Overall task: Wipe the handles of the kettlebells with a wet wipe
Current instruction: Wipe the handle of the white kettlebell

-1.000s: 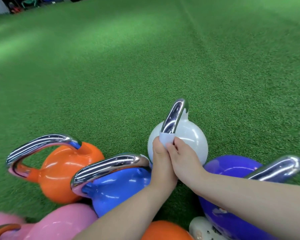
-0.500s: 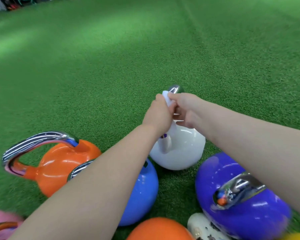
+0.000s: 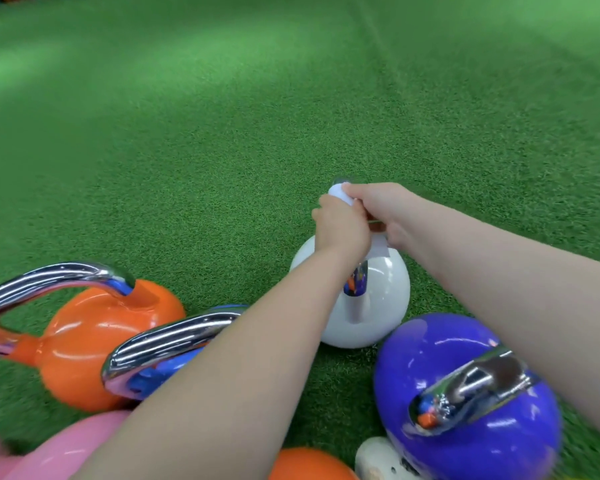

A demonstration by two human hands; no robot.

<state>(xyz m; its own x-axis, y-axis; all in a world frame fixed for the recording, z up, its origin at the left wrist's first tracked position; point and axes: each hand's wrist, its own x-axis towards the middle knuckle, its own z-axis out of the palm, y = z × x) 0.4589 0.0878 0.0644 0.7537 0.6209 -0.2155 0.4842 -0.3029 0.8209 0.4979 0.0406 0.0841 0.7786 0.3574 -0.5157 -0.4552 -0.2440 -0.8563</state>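
White kettlebell (image 3: 378, 292) on the turf (image 3: 222, 150): left hand (image 3: 340, 226) and right hand (image 3: 385, 209) both clamp the wet wipe (image 3: 340, 194) around its handle top.

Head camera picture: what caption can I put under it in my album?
Both hands, left and right, rub a wet wipe over the white kettlebell's handle on green turf.

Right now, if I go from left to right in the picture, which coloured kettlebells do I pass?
Orange kettlebell → blue kettlebell → white kettlebell, whose handle both hands are wiping → purple kettlebell.
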